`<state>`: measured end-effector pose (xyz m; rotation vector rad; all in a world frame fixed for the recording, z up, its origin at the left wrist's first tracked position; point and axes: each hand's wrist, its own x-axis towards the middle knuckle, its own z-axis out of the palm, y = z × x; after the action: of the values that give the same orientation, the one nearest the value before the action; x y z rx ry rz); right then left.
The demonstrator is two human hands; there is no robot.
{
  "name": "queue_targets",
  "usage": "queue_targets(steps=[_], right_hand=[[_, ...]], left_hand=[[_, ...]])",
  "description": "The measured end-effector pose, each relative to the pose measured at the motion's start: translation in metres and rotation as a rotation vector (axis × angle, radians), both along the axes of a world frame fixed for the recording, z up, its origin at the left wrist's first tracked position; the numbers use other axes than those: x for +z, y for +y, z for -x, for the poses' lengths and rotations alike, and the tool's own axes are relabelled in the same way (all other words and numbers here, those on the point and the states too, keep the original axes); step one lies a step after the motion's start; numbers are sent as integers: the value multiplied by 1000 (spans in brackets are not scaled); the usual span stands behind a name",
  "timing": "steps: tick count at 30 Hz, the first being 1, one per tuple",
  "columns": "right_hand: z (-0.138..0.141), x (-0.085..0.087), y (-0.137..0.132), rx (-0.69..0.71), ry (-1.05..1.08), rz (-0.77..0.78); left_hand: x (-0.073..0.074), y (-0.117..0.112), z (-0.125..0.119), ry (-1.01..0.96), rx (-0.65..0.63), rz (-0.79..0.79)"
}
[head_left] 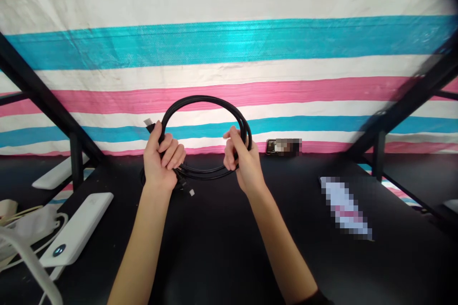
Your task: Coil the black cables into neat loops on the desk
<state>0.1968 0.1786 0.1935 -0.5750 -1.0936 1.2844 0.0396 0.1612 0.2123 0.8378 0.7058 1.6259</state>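
A black cable (205,99), wound into a round coil of a few loops, is held up in front of me between both hands. My left hand (161,159) wraps its fingers around the coil's left side. A metal-tipped plug (148,123) sticks out above that thumb. Below the same hand, near its wrist, another light-tipped end (192,192) shows beside a dark bit of cable. My right hand (243,157) is closed on the coil's right side, with the loops passing between thumb and fingers. The lower part of the coil hangs above the black tabletop (214,243).
A white power bank (80,228) lies at left, beside white cables and a charger (39,221). Farther left is another white slab (57,174). A phone-like object (272,147) and a blurred flat item (345,207) are at right. Black frame bars (400,90) flank a striped sheet (229,40).
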Motion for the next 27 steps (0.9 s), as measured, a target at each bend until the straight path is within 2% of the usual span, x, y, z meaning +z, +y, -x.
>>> queue_targets(steps=[5,7,14,20,25,27], right_hand=[[2,2,-4,137,85,66],[-1,5,-5,152,137,90],[-10,9,-2,59,271,140],[-9,12,-3,-20,332,181],[-7,12,-5,-13,351,214],[-6,11,-5,-2,359,232]], left_hand=[[-1,-1,-2,-49,-23,-27],[-2,-2,-6,-55,-41,-29],[-4,-7,-20,20,-63,-65],[-12,-5,-22,-65,-206,-156],[-20,1,-22,-72,-369,-267],[-20,1,-22,-74,-360,-261]])
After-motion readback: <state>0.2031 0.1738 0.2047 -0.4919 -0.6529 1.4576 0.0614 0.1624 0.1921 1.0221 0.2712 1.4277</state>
